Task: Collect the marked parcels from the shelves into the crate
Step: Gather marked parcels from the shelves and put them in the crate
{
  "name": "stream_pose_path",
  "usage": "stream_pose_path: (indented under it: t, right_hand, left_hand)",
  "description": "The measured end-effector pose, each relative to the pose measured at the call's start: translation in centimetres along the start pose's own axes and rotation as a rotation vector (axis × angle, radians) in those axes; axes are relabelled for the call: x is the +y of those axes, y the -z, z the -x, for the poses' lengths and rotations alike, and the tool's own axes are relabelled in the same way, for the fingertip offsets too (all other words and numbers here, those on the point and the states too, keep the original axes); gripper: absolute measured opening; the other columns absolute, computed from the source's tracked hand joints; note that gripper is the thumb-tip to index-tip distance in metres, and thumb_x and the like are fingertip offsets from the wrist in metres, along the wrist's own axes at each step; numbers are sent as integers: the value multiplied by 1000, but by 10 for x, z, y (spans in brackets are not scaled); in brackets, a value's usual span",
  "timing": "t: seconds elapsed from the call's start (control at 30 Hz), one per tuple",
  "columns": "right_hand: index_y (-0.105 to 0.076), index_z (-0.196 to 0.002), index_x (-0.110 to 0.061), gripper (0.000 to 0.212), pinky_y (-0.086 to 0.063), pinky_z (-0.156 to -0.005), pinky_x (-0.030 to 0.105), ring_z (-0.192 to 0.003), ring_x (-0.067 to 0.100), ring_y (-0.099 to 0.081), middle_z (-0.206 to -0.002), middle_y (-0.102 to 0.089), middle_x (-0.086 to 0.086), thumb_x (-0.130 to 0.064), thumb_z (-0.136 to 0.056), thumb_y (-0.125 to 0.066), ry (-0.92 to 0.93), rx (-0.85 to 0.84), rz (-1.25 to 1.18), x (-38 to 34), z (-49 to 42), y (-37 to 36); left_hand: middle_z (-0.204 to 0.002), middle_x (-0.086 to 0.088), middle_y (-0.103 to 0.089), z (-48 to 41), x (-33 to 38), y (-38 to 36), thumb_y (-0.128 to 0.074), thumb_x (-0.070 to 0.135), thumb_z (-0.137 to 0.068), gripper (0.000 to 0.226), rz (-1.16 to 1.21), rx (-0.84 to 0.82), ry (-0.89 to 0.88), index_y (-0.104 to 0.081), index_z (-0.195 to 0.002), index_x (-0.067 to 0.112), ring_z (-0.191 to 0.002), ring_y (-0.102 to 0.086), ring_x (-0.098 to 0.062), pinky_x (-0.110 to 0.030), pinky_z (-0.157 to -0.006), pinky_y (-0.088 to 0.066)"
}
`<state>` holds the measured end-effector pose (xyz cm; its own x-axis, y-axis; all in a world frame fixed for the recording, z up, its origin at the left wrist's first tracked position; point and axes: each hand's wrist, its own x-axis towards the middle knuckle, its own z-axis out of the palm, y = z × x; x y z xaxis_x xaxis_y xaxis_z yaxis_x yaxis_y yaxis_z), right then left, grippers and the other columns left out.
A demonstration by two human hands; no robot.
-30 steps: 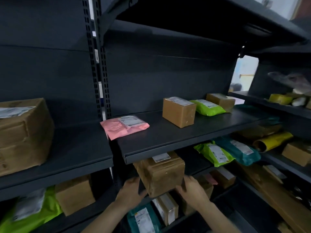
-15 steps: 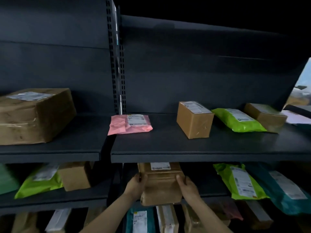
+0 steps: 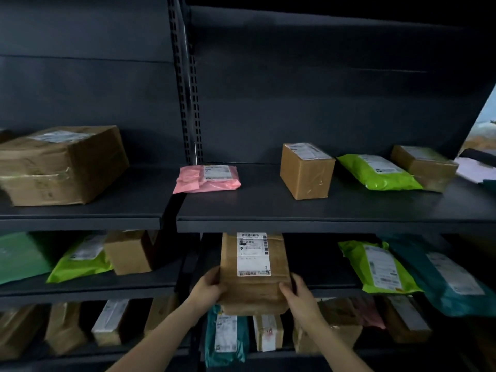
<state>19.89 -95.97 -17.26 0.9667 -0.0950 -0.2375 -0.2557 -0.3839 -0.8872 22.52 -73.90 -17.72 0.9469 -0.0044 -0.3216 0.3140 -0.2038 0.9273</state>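
Brown cardboard, creased and taped: the parcel point(image 3: 253, 288) is held between both hands at the front of the middle shelf point(image 3: 330, 287). Its far end reaches under the upper shelf point(image 3: 268, 210), and its white label point(image 3: 253, 255) faces up. The left hand point(image 3: 206, 287) grips its left side and the right hand point(image 3: 302, 294) its right side. The fingers point(image 3: 285, 288) of each hand are curled round a near corner. Whether the parcel's underside touches the shelf cannot be told.

Right of the right fingers, well apart on the same shelf, a lime mailer point(image 3: 381, 267) overlaps a teal mailer point(image 3: 451, 277). Left of the left fingers stands a plain box point(image 3: 128, 253), with a lime bag point(image 3: 80, 261) against it.

Just below the fingers, on the lower shelf, a dark teal bag point(image 3: 225, 336) stands beside a small labelled carton point(image 3: 268, 332). Above the fingers, on the upper shelf, lie a pink mailer point(image 3: 206, 178) and, further right, a small cardboard box point(image 3: 306, 170).
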Motion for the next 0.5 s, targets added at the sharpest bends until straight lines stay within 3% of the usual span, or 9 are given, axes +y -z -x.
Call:
stream_pose_path:
  t: [0.07, 0.17, 0.27, 0.37, 0.5]
  right_hand:
    - [-38, -136, -20, 42, -39, -92, 25, -101, 9, -49, -125, -56, -1, -27, -96, -49, 21, 4, 14, 3, 10, -3]
    - [-37, -137, -17, 45, -38, -93, 25, -107, 11, -49, -124, -55, -1, -22, -95, -51, 21, 19, 30, 9, 23, -9]
    - [-39, -135, -17, 42, -42, -96, 30, -117, 18, -52, -129, -55, 3, -20, -94, -51, 15, 16, 37, 11, 34, -14]
    - [-41, -133, -17, 40, -41, -92, 27, -117, 18, -52, -128, -55, 2, -22, -95, -50, 24, 21, 56, 10, 38, -18]
    - [-38, -136, -16, 46, -44, -97, 33, -117, 19, -52, -129, -55, 4, -25, -93, -53, 25, 28, 58, 3, 35, -18]
  left_hand:
    - [-110, 0, -57, 8, -4, 2, -56, 0, -86, 59, -36, -11, -4, -35, -141, 12, -98, -56, -20, -27, -78, -48]
    - [-108, 3, -54, 20, -11, 7, -60, 0, -81, 65, -136, -39, -40, -34, -140, 12, -98, -58, -19, -25, -73, -50]
    - [-108, 5, -53, 28, -15, 11, -64, 3, -80, 68, -179, -51, -48, -33, -139, 12, -100, -58, -21, -32, -80, -53]
    - [-103, 10, -51, 33, -17, 14, -64, 4, -81, 69, -185, -55, -53, -32, -140, 12, -97, -55, -16, -28, -78, -50]
    - [-103, 7, -54, 32, -12, 15, -62, 3, -84, 63, -136, -36, -65, -35, -140, 10, -99, -57, -18, -33, -86, -51]
